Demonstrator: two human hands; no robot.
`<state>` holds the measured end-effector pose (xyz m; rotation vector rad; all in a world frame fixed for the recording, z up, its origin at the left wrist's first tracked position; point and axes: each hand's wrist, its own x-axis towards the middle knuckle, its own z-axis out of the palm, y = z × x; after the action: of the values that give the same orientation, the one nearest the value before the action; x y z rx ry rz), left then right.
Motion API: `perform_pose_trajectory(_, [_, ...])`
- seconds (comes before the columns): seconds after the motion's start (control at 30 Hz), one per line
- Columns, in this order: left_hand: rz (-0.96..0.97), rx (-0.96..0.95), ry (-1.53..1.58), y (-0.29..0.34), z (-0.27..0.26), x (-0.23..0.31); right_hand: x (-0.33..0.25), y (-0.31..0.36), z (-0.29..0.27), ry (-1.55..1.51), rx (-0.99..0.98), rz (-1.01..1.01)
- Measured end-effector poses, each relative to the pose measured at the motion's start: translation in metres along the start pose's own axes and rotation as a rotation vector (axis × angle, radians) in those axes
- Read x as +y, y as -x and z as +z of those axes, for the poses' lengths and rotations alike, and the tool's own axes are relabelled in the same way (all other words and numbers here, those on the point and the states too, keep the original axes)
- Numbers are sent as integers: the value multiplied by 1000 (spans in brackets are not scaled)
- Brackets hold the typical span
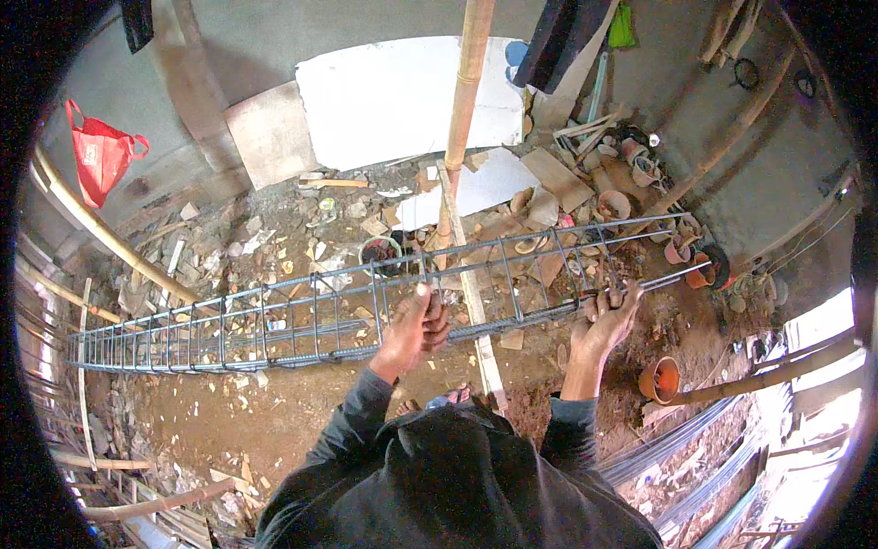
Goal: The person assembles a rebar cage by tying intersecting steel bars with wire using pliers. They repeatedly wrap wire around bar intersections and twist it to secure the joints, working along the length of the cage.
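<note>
A long rebar cage (315,306) of steel bars and square stirrups lies across in front of me, running from the far left to the right. My left hand (413,334) is closed at the cage's near side, its thumb up against a stirrup (423,267). Further right, my right hand (604,320) bends its fingers over the near bars, close to their free ends. A small dark piece shows by those fingertips; its kind is unclear, and the palm side is hidden.
A bamboo pole (468,87) stands beyond the cage, near a wooden strip (485,352). White board (402,101) leans on the wall. Rubble and buckets, including an orange one (659,380), litter the ground. A red bag (101,156) hangs at left; loose rods (677,444) lie at right.
</note>
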<state>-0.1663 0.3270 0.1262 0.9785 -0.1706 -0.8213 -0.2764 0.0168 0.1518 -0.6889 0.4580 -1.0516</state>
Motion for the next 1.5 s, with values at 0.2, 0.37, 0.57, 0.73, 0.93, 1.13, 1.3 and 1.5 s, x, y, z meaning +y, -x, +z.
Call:
perform_pose_trajectory(0.2, [-25, 195, -145, -8, 16, -63, 32, 33, 49, 977, -357, -147])
perform_pose_trajectory(0.37, [-35, 275, 39, -16, 38, -69, 66, 87, 65, 1203, -797, 56])
perform_pose_trajectory(0.57, [-57, 256, 363, -6, 24, -25, 66, 121, 70, 1215, -1130, -445])
perform_pose_trajectory(0.73, [-117, 98, 384, 6, 18, -17, 55, 125, 56, 1566, -1190, -120])
perform_pose_trajectory(0.93, [-201, 91, -141, 17, 17, -13, 75, 121, -14, 1408, -1231, -836])
perform_pose_trajectory(1.13, [-6, 349, 247, -2, -2, -25, 88, 125, -33, 1404, -1127, -173])
perform_pose_trajectory(1.3, [158, 301, 299, -8, -18, -23, 74, 148, -17, 1375, -1033, -106])
perform_pose_trajectory(1.5, [70, 233, -37, -8, -9, -43, 67, 127, 11, 1299, -751, -278])
